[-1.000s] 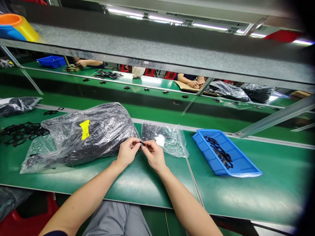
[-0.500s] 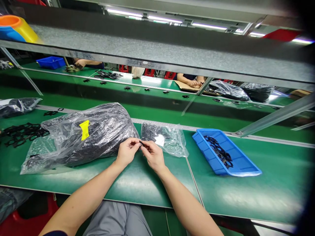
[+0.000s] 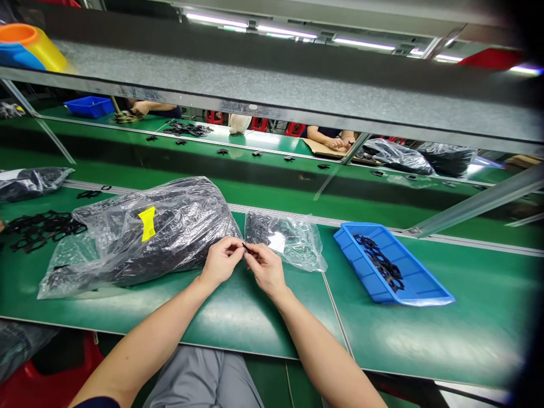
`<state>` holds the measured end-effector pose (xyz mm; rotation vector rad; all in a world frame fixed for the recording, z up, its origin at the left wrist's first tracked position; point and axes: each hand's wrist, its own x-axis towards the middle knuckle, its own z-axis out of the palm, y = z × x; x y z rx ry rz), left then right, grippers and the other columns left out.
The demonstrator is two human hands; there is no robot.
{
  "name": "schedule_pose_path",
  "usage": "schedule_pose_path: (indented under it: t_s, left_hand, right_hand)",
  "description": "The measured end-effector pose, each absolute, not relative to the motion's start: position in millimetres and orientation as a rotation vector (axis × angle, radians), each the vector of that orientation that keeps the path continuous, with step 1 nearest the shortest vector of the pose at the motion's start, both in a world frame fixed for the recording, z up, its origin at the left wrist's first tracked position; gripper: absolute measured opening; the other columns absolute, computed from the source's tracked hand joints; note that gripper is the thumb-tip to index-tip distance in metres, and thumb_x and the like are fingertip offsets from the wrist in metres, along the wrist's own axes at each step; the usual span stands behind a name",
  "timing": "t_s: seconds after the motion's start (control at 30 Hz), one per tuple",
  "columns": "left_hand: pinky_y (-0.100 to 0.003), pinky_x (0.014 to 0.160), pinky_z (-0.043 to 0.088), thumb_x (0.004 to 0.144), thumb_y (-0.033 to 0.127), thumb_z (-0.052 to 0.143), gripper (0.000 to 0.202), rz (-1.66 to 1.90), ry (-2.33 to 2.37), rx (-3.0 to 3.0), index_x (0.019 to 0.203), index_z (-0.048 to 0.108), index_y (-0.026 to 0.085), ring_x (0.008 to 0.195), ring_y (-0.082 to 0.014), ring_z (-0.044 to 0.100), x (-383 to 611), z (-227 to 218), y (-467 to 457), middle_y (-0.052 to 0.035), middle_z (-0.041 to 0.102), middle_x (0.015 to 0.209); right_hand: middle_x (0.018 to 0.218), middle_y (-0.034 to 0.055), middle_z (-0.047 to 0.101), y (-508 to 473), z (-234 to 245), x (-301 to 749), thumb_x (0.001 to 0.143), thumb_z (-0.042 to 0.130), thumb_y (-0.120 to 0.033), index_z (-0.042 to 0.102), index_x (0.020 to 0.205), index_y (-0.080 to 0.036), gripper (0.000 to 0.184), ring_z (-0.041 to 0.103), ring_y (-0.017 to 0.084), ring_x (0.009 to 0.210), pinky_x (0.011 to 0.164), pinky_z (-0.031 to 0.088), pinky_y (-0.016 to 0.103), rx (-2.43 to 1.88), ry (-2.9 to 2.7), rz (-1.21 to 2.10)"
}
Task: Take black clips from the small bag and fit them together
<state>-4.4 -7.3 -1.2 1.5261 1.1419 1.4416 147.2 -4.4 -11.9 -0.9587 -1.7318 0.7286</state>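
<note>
Across the green counter (image 3: 250, 326) we see work in progress, with plenty of stock around it. The big clear bag (image 3: 178, 243) looks packed full of black pieces, so we judge that much is left if these are waiting their turn. The blue tray (image 3: 419, 275) on the right holds a modest heap of black parts (image 3: 380, 263); we cannot tell whether those are finished or unworked. A smaller clear bag (image 3: 287, 238) lies just behind the hands, partly filled, and a pile of black frames (image 3: 46, 226) sits loose at the far left. The left hand (image 3: 220, 262) and right hand (image 3: 270, 272) meet between the bags and the counter's front edge, fingers pinching one small black piece (image 3: 246, 247) from both sides. That piece, held in front of the smaller bag, seems unfinished.
</note>
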Motion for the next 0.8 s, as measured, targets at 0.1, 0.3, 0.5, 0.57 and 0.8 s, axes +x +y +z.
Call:
schedule_pose_path:
  t_s: [0.1, 0.3, 0.5, 0.57, 0.8]
  left_hand:
    - [-0.026, 0.072, 0.053, 0.079, 0.02, 0.059, 0.006, 1.43, 1.153, 1.528, 0.082, 0.063, 0.017, 0.078, -0.0148, 0.064, -4.8, -0.1, -6.8, -0.0043, 0.067, 0.089]
    - [-0.026, 0.072, 0.052, 0.079, 0.021, 0.06, 0.007, 1.393, 1.158, 1.466, 0.083, 0.063, 0.016, 0.076, -0.0142, 0.063, -4.7, -0.4, -6.1, -0.0041, 0.066, 0.087]
    - [-0.026, 0.068, 0.053, 0.073, 0.024, 0.068, 0.015, 1.393, 1.071, 1.171, 0.084, 0.062, 0.015, 0.072, -0.0135, 0.063, -4.5, -1.6, -3.1, -0.0023, 0.065, 0.078]
    - [-0.025, 0.066, 0.053, 0.071, 0.026, 0.07, 0.02, 1.373, 1.054, 1.134, 0.087, 0.064, 0.015, 0.07, -0.0131, 0.062, -5.4, -0.9, -2.5, -0.0022, 0.066, 0.077]
    - [-0.027, 0.064, 0.054, 0.071, 0.029, 0.071, 0.02, 1.357, 1.064, 1.127, 0.084, 0.067, 0.014, 0.068, -0.014, 0.064, -5.5, 2.1, -3.0, -0.0028, 0.068, 0.076]
  right_hand:
    - [0.086, 0.0045, 0.063, -4.0, -12.5, 147.8, 0.088, 0.058, -0.026, 0.066, 0.11, -0.025, 0.024, 0.061, 0.015, 0.07, 0.062, 0.054, 0.03, -0.961, -1.743, 0.729]
    - [0.087, 0.0049, 0.064, -3.6, -11.3, 148.5, 0.088, 0.057, -0.025, 0.066, 0.109, -0.025, 0.023, 0.062, 0.016, 0.072, 0.063, 0.054, 0.031, -0.953, -1.757, 0.717]
    - [0.085, 0.0046, 0.063, -2.7, -10.4, 150.1, 0.088, 0.057, -0.026, 0.066, 0.108, -0.025, 0.022, 0.061, 0.015, 0.071, 0.062, 0.054, 0.03, -0.942, -1.771, 0.726]
    - [0.085, 0.0047, 0.063, -2.8, -10.7, 150.6, 0.088, 0.057, -0.026, 0.066, 0.107, -0.024, 0.021, 0.061, 0.015, 0.071, 0.062, 0.053, 0.03, -0.941, -1.769, 0.729]
    - [0.083, 0.0034, 0.061, -4.2, -9.5, 146.4, 0.085, 0.061, -0.034, 0.066, 0.103, -0.024, 0.021, 0.058, 0.012, 0.059, 0.052, 0.053, 0.028, -0.946, -1.621, 0.969]
